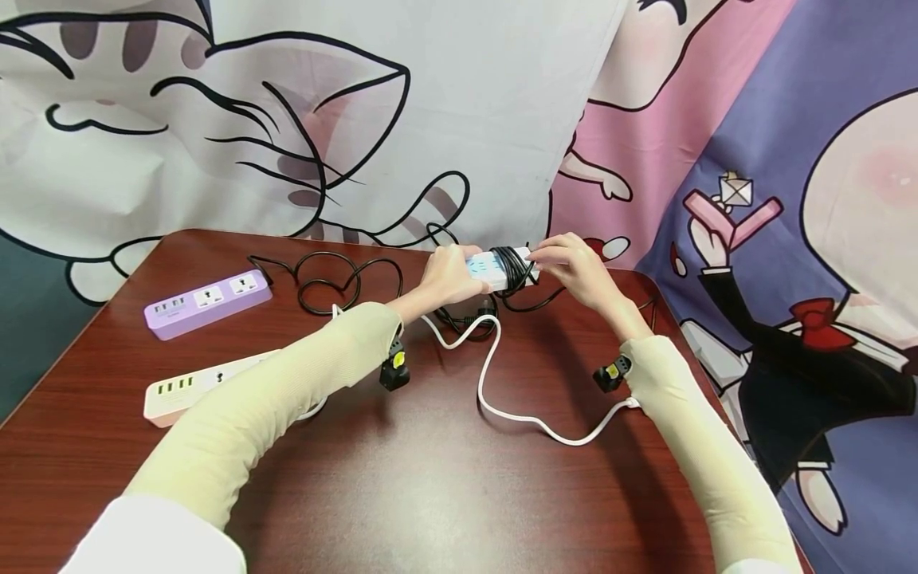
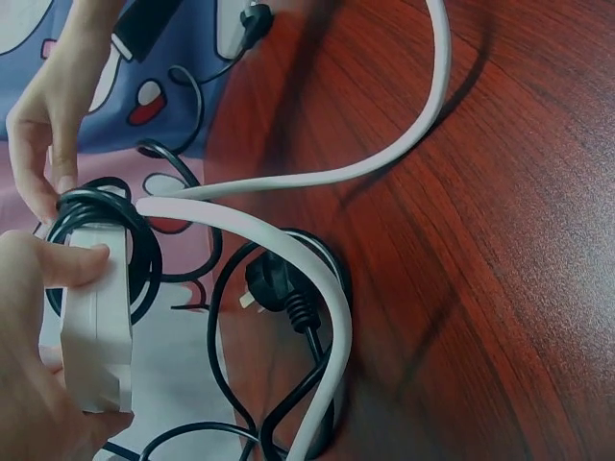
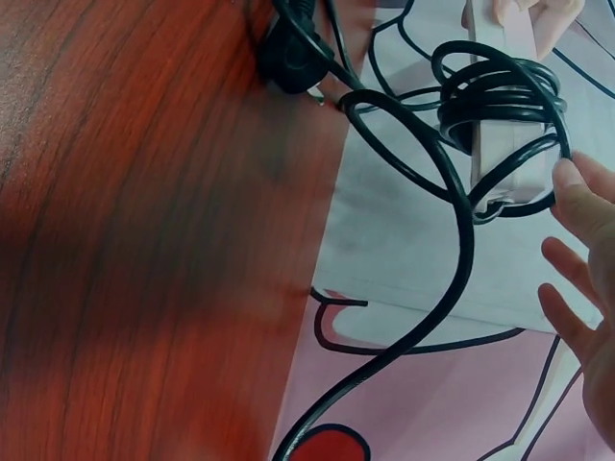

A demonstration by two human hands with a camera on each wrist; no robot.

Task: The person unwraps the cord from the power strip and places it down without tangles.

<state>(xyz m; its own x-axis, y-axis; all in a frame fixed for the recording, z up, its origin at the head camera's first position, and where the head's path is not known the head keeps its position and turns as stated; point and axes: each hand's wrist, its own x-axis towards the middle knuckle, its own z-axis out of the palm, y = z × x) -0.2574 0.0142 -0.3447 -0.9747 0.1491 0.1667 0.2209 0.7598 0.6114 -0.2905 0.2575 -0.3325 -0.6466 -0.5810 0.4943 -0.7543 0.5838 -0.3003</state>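
Above the back of the table, my left hand (image 1: 446, 275) grips a white power strip (image 1: 484, 269) by one end, the thumb lying on its side in the left wrist view. Black cord (image 1: 511, 268) is wound in several turns around the strip's other end. My right hand (image 1: 570, 261) pinches a loop of that cord at the strip's right end. In the right wrist view, the thumb presses the cord (image 3: 560, 144) while the other fingers stand apart from it. A black plug (image 2: 274, 280) lies on loosely coiled cord beneath the strip.
A purple power strip (image 1: 194, 317) lies at the table's left, with its black cord running behind. Nearer, a white power strip (image 1: 182, 399) is partly hidden by my left sleeve. A white cable (image 1: 574, 442) snakes across the middle. Printed cloth hangs behind the table (image 1: 430, 494).
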